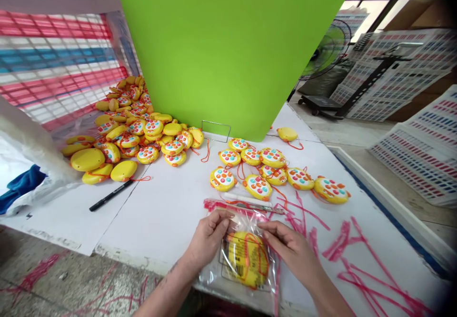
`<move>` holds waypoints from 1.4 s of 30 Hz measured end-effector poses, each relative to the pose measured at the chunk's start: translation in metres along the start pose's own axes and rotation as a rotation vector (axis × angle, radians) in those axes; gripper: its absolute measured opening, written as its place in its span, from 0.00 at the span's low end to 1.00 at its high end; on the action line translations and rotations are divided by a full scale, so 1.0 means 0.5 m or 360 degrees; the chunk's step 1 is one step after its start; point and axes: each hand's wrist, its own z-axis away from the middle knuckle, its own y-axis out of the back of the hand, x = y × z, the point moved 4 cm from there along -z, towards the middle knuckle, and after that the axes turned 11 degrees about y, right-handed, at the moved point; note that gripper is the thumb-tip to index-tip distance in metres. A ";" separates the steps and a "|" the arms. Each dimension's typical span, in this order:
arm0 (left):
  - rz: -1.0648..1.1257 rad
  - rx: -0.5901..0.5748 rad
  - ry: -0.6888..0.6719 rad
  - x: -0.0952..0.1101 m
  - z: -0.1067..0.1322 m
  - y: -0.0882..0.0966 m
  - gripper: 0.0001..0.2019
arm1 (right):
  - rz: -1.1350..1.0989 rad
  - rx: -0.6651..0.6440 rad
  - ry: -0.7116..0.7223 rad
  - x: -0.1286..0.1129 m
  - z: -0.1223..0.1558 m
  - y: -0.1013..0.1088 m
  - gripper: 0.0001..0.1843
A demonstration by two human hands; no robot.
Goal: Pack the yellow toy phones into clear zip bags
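Observation:
In front of me on the white table lies a clear plastic bag (211,275) with dark print on it. Inside it sits a yellow turtle-shaped toy (246,260) with an orange cord. My left hand (210,235) pinches the bag's upper edge on the left between thumb and fingers. On the other side, my right hand (291,246) grips the same edge, its fingertips closed on the plastic. Just beyond the bag are a white pen (248,198) and pink strips. Several turtle toys (258,186) with coloured dots lie a little farther away.
A tall green board (221,50) stands at the back. Many yellow toys (124,138) are heaped at the left, near a black marker (110,196). Pink plastic strips (360,260) are strewn at the right. On the floor beyond are a platform scale (321,103), a fan and white crates (417,141).

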 end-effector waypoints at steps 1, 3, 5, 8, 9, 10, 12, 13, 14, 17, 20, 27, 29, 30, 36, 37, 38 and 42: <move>0.0018 -0.0009 -0.0014 -0.002 -0.001 0.001 0.17 | 0.0000 0.0021 0.0007 -0.001 0.000 0.001 0.15; 0.0061 -0.0028 -0.0025 -0.006 -0.003 0.001 0.17 | -0.0014 0.0051 0.0006 -0.002 -0.002 0.002 0.14; 0.0088 -0.0033 -0.0002 -0.008 -0.005 0.001 0.17 | -0.0032 0.0068 0.0000 -0.002 -0.003 0.003 0.14; 0.0134 -0.0048 0.0031 -0.005 -0.004 -0.001 0.17 | -0.0058 0.0100 0.0008 0.002 -0.003 0.004 0.13; 0.0158 -0.0056 0.0035 -0.004 -0.003 -0.002 0.18 | -0.0066 0.0114 0.0012 0.003 -0.003 0.005 0.13; 0.0182 -0.0061 0.0036 -0.002 -0.003 -0.002 0.18 | -0.0075 0.0132 0.0017 0.005 -0.003 0.006 0.13; 0.0214 -0.0060 0.0040 0.002 -0.001 -0.003 0.18 | -0.0098 0.0158 0.0026 0.007 -0.003 0.007 0.14; 0.0220 -0.0053 0.0041 0.004 0.000 -0.003 0.18 | -0.0113 0.0167 0.0028 0.008 -0.004 0.008 0.14; 0.0217 -0.0046 0.0040 0.006 0.000 -0.003 0.18 | -0.0130 0.0177 0.0030 0.007 -0.004 0.008 0.14; 0.0180 -0.0028 0.0018 0.013 0.002 -0.003 0.17 | -0.0173 0.0203 0.0020 0.004 -0.006 0.008 0.14; 0.0135 0.0001 -0.0003 0.019 0.004 -0.002 0.17 | -0.0175 0.0204 0.0029 0.001 -0.006 0.008 0.13; 0.0182 0.0018 0.0037 0.013 0.003 -0.002 0.18 | -0.0178 0.0204 0.0022 0.009 -0.004 0.008 0.13; 0.0283 0.0025 0.0066 0.009 0.000 0.000 0.18 | -0.0219 0.0244 0.0030 0.013 -0.003 0.011 0.13; 0.0353 0.0027 0.0085 0.007 -0.002 0.001 0.19 | -0.0247 0.0279 0.0032 0.015 -0.002 0.013 0.12; 0.0458 0.0088 0.0153 0.008 -0.007 0.008 0.18 | -0.0388 0.0397 0.0074 0.026 -0.004 0.023 0.11; 0.0456 0.0095 0.0160 0.010 -0.007 0.009 0.17 | -0.0401 0.0410 0.0096 0.028 -0.005 0.025 0.11; 0.0460 0.0095 0.0170 0.011 -0.006 0.009 0.16 | -0.0409 0.0422 0.0116 0.030 -0.005 0.027 0.11; 0.0507 0.0054 0.0193 0.014 -0.002 0.008 0.07 | -0.0406 0.0421 0.0170 0.035 -0.007 0.030 0.07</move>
